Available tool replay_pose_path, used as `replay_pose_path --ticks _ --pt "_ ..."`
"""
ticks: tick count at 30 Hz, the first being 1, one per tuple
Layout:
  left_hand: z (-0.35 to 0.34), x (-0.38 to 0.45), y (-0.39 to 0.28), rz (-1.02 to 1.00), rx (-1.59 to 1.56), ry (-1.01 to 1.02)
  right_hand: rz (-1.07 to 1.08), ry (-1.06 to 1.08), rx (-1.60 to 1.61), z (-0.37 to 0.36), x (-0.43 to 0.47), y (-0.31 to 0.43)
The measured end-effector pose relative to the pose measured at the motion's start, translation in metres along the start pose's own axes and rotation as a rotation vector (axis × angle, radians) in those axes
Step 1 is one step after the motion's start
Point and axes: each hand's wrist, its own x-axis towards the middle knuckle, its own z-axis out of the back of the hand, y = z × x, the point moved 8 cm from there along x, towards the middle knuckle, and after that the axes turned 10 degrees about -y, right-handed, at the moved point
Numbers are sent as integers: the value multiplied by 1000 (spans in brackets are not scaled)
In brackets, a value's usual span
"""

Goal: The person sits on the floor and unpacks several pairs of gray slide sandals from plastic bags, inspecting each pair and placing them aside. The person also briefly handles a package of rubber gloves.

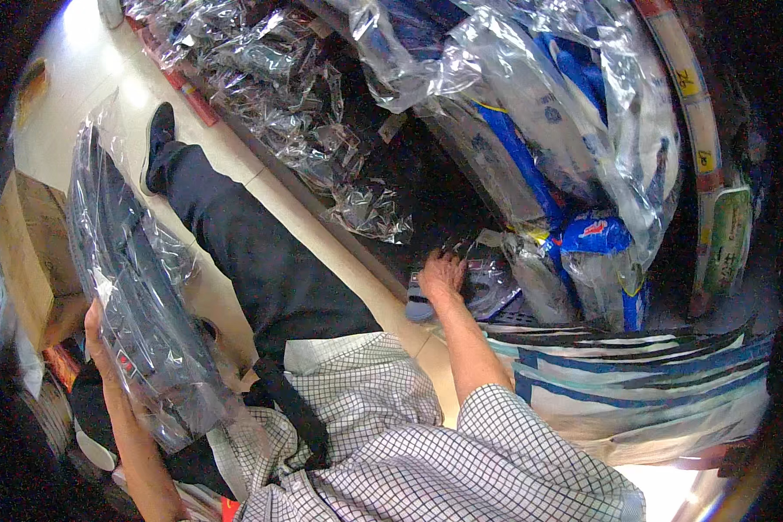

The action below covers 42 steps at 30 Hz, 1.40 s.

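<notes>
My left hand (95,336) grips the side of several dark items, apparently slippers, wrapped together in a long clear plastic bag (150,313), held at the left of the view. On a low shelf, my right hand (442,274) reaches onto a plastic-wrapped grey slipper or sandal (489,284), fingers spread over its near end. Whether these fingers grip it cannot be told, as their tips are in shadow. Beyond the right hand stand blue and white plastic-wrapped packs (594,241).
Crumpled clear-wrapped goods (300,117) fill the shelf at the upper middle. A cardboard box (29,261) stands on the tiled floor at far left. Striped fabric-like stacks (626,385) lie at the right. A shelf edge with price strips (688,98) curves along the upper right.
</notes>
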Motion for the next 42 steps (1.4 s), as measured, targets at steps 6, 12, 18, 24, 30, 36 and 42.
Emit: replay_pose_path --ticks 6,12,18,24,30,36,42 --pt "8 2 -3 8 -37 100 117 17 -38 -5 -13 14" --pt "40 22 5 -7 22 80 82 15 25 -2 -16 6" --pt "7 -8 -7 -34 -8 -55 -22 -168 188 3 -6 -4" --pt "14 6 -2 -16 23 52 235 -320 278 25 -19 30" --pt "17 7 1 8 -8 9 45 -254 483 46 -18 21" --pt "25 11 2 8 -39 21 -261 -412 585 84 2 -25" --pt "12 1 0 41 -66 45 -363 9 522 33 15 -13"
